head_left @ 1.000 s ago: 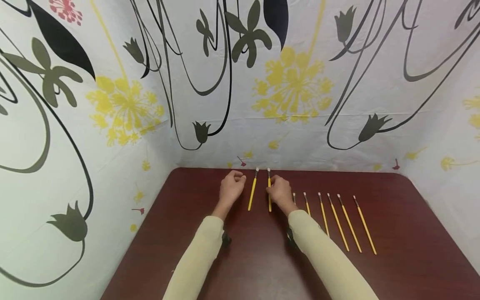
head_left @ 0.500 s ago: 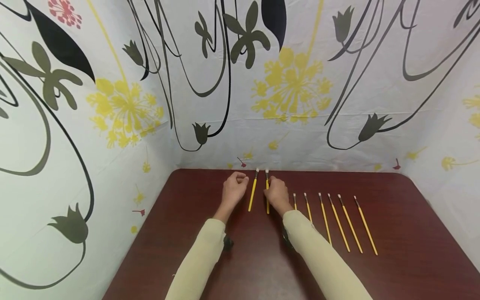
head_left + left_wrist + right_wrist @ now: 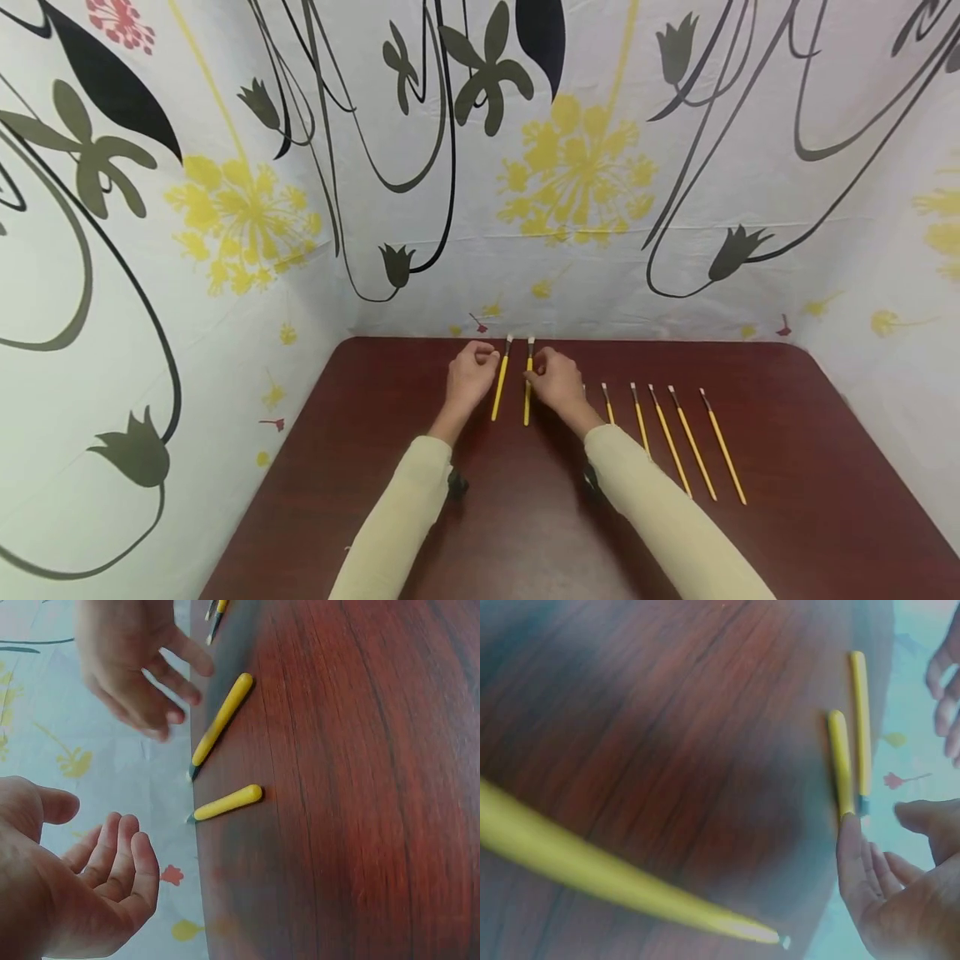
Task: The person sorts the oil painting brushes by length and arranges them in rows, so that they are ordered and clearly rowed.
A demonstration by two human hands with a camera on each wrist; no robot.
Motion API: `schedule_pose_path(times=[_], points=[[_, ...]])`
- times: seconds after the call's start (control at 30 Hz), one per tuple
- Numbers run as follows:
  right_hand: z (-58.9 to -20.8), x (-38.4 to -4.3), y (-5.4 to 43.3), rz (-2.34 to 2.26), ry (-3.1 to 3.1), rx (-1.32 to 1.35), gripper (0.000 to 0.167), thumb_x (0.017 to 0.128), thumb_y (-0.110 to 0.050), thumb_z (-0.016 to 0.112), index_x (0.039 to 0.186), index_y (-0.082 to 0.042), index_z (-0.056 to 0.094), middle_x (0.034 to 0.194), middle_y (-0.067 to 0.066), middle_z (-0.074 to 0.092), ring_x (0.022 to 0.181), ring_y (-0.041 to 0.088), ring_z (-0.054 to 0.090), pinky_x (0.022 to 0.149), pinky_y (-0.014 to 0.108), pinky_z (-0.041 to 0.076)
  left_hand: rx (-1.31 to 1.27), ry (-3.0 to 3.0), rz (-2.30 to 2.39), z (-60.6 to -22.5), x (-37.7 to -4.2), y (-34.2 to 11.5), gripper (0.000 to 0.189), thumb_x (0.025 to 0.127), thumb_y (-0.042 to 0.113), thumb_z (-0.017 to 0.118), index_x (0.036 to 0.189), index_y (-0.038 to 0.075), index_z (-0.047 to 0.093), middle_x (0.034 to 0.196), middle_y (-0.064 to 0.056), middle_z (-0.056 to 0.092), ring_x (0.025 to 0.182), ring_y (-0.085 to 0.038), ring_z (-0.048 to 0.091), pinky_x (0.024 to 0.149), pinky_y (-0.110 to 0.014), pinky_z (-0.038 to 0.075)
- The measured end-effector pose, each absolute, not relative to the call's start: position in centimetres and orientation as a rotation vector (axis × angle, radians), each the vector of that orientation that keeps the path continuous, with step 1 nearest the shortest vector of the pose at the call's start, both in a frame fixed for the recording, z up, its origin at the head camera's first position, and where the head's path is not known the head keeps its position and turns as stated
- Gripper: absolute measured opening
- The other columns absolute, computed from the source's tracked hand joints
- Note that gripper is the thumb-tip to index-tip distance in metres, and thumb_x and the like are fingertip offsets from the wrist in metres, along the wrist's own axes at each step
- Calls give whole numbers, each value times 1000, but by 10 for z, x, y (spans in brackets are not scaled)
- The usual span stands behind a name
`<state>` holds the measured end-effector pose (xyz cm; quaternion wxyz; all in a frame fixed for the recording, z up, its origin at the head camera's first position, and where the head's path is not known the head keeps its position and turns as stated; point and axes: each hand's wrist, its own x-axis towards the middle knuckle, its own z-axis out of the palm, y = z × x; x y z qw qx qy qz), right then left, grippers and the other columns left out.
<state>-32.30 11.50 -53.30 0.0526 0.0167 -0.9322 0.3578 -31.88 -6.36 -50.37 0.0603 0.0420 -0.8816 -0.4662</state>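
Observation:
Two yellow-handled paintbrushes lie side by side at the table's back edge, the left paintbrush point(image 3: 501, 387) leaning slightly and the right paintbrush point(image 3: 527, 400) almost straight. Left of them is my left hand point(image 3: 471, 377), its fingers loosely bent and holding nothing; the left wrist view has this palm point(image 3: 90, 900) apart from both handles. My right hand point(image 3: 557, 379) is over the right side of the right paintbrush. In the right wrist view, its thumb and fingers point(image 3: 853, 855) are spread apart, one fingertip overlapping the handle; whether it touches cannot be told.
Several more paintbrushes point(image 3: 723, 450) form a row on the right of the dark red table point(image 3: 510, 533). My right sleeve point(image 3: 660, 500) covers part of that row. A floral-printed sheet point(image 3: 600, 283) stands behind the table and along its sides.
The right paintbrush has shifted slightly left, nearer the left one, with my right hand beside it. My right hand's fingers have loosened. My left hand has moved slightly right.

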Motion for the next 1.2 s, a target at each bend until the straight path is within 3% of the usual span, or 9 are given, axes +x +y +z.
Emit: schedule_pose_path(times=[0.2, 0.37, 0.57, 0.73, 0.97, 1.2], points=[[-513, -303, 142, 1320, -2665, 166, 34, 105, -30, 66, 133, -10, 66, 112, 13, 74, 74, 24, 72, 60, 34, 63, 59, -2646, -1508, -500, -312, -57, 32, 104, 42, 64, 125, 19, 71, 116, -5, 78, 100, -24, 74, 84, -43, 63], [-500, -279, 170, 1624, -2512, 146, 33, 108, -37, 61, 134, -16, 66, 115, 15, 75, 81, 20, 74, 65, 44, 69, -62, -2615, -1696, -497, -302, -51, 34, 104, 41, 64, 131, 19, 66, 123, -5, 74, 110, -25, 73, 87, -42, 65], [-497, -249, 201, 1986, -2294, 88, 45, 110, -38, 57, 144, -9, 60, 114, 3, 72, 95, 17, 74, 73, 41, 70, -163, -2507, -1973, -498, -289, -39, 31, 105, 30, 66, 132, 16, 63, 123, -9, 72, 115, -35, 73, 88, -52, 68], [-504, -229, 223, 2210, -2106, 57, 48, 110, -35, 58, 146, -3, 55, 106, -11, 74, 94, 11, 75, 73, 36, 70, -192, -2453, -2190, -501, -275, -29, 32, 106, 28, 66, 134, 14, 61, 123, -16, 70, 109, -30, 73, 88, -55, 68], [-516, -209, 246, 2312, -2022, -55, 43, 108, -34, 62, 143, -9, 58, 108, -10, 75, 96, 11, 75, 74, 31, 69, -211, -2427, -2383, -508, -259, -16, 33, 105, 25, 66, 134, 10, 59, 126, -16, 67, 123, -46, 66, 80, -47, 70], [-525, -202, 251, 2292, -2043, -114, 55, 108, -31, 63, 149, 2, 49, 107, -11, 74, 95, 9, 76, 73, 30, 69, -211, -2596, -2297, -517, -254, 9, 36, 102, 22, 72, 133, 10, 60, 117, -10, 71, 114, -41, 72, 68, -46, 70]])
